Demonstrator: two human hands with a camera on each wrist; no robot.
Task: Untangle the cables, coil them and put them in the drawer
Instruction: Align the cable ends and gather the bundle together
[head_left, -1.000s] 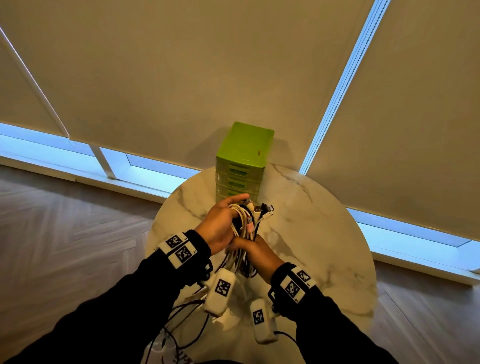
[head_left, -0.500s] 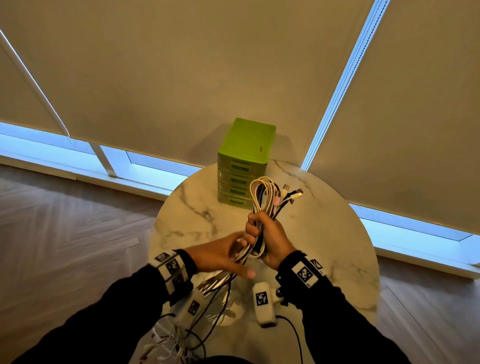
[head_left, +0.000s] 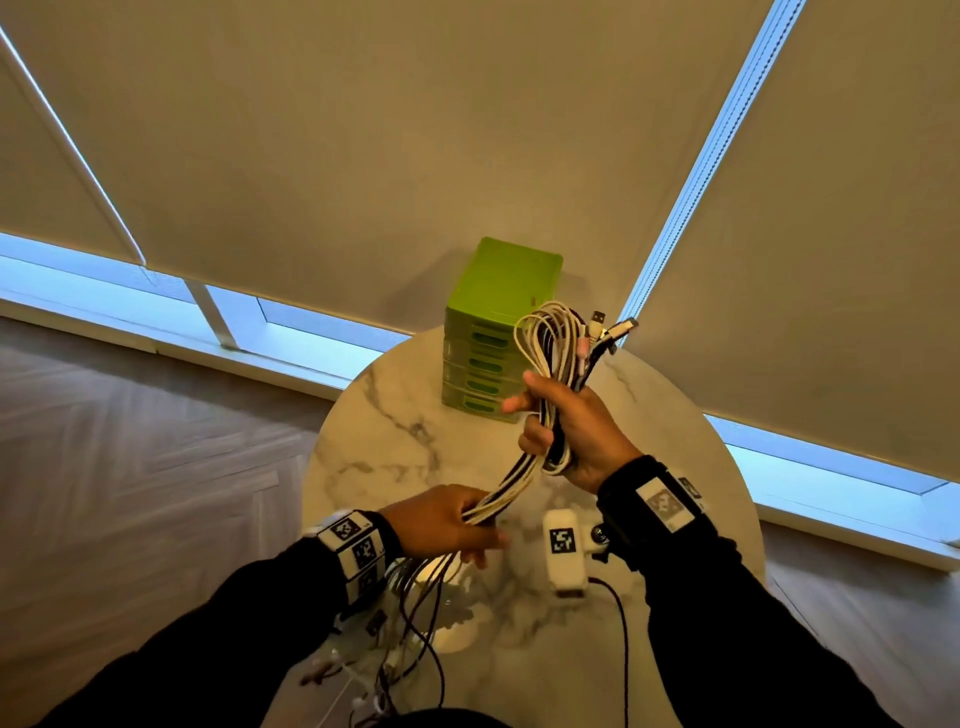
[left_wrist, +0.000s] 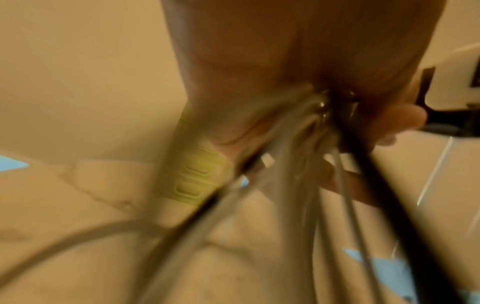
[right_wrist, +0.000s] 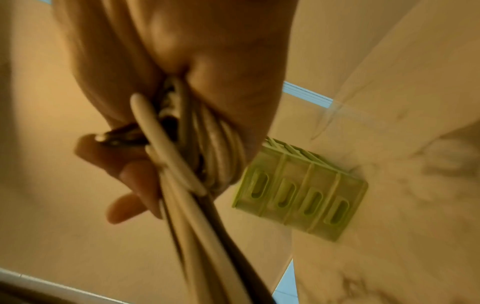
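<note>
White cables (head_left: 550, 358) wrapped by right fingers (head_left: 535, 410) (left fingers (head_left: 467, 525) lower).

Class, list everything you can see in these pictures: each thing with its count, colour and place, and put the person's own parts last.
Cable bundle: one, white and black strands, held up over the table, loose ends trailing down.
Drawer unit: one, green, four shut drawers, far edge of table.
Table: one, round, white marble.
Blinds: beige, behind the table.
Floor: wood.
Wrist cameras: white, marked with black tags.
Right hand: grips the bundle's looped end.
Left hand: holds the strands lower down.
</note>
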